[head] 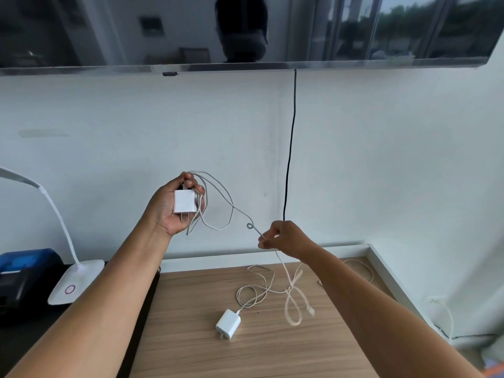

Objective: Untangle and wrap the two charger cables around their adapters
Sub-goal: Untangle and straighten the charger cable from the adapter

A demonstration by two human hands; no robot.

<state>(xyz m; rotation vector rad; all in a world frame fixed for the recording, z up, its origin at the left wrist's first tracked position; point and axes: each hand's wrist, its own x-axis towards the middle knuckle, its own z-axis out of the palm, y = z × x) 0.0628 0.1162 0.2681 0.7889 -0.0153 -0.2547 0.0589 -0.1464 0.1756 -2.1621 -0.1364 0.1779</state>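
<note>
My left hand (170,205) is raised above the desk and grips a white adapter (184,201), prongs down, with a few loops of its grey-white cable (218,197) hanging beside it. That cable runs right, with a small kink loop, to my right hand (283,237), which pinches it between thumb and fingers. Below my right hand the cable dangles, blurred, in a knot-like loop (293,301) over the table. A second white adapter (228,323) lies on the wooden table (191,336), its white cable (256,285) coiled loosely behind it and crossing the hanging one.
A white desk lamp (73,282) stands on a dark surface at the left, next to a blue and black device (24,271). A black cord (290,148) hangs down the white wall. Another pale cable (362,268) lies at the table's back right. A wall-mounted screen (245,31) hangs above.
</note>
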